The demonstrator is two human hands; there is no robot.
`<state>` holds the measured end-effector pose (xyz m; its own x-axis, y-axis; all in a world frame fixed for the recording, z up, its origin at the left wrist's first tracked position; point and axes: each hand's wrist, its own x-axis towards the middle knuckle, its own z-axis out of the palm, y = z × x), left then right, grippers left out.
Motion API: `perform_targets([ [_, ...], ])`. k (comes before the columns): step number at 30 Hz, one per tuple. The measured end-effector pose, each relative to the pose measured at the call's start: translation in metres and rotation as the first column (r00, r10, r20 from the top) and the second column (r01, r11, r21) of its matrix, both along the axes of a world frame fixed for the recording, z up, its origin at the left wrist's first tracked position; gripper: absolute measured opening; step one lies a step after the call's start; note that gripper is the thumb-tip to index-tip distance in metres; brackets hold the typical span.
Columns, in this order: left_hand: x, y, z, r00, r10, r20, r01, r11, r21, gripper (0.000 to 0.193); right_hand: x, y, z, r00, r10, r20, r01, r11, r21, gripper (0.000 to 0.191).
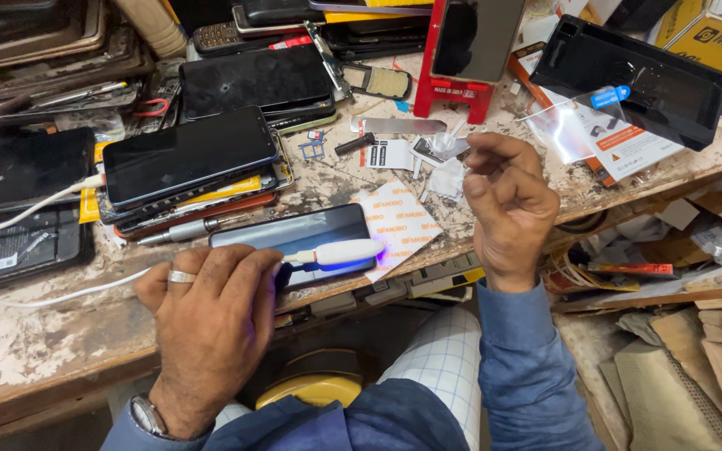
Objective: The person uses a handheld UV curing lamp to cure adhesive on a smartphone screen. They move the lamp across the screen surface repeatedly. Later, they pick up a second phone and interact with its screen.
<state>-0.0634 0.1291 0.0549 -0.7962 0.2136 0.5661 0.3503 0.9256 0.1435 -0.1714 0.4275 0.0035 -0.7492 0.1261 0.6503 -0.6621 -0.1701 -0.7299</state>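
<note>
Cluttered worn workbench [35, 334], phone stacks far left. Left hand [211, 321] fingers curled round white UV lamp [336, 252], glowing blue over phone [294, 238] at near edge. Right hand [507, 209] raised right of it, loosely curled, holding nothing visible.

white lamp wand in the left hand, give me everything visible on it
The white lamp wand is a slim, rounded stick, smooth and plastic-looking, lying nearly level with its tip pointing right. It is lit: blue-violet light glows beneath it onto the dark screen of the phone it hovers over, at the workbench's front edge. The left hand pinches its near end; a dark blue section shows at the fingers. A white cable trails off to the left, apparently its lead. Contact with the phone's glass cannot be told.
</note>
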Motion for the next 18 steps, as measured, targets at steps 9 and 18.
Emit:
perform_targets([
  [9,-0.008,0.002,0.003,1.0,0.009,-0.004,-0.009,1.0,-0.025,0.019,0.001,0.0,-0.001,1.0,0.001,0.005,-0.001,1.0,-0.01,0.043],
  [18,-0.018,0.002,0.006,1.0,0.017,-0.018,-0.018,0.998,-0.053,0.016,0.002,0.0,-0.001,1.0,0.002,0.002,-0.002,1.0,-0.008,0.042],
])
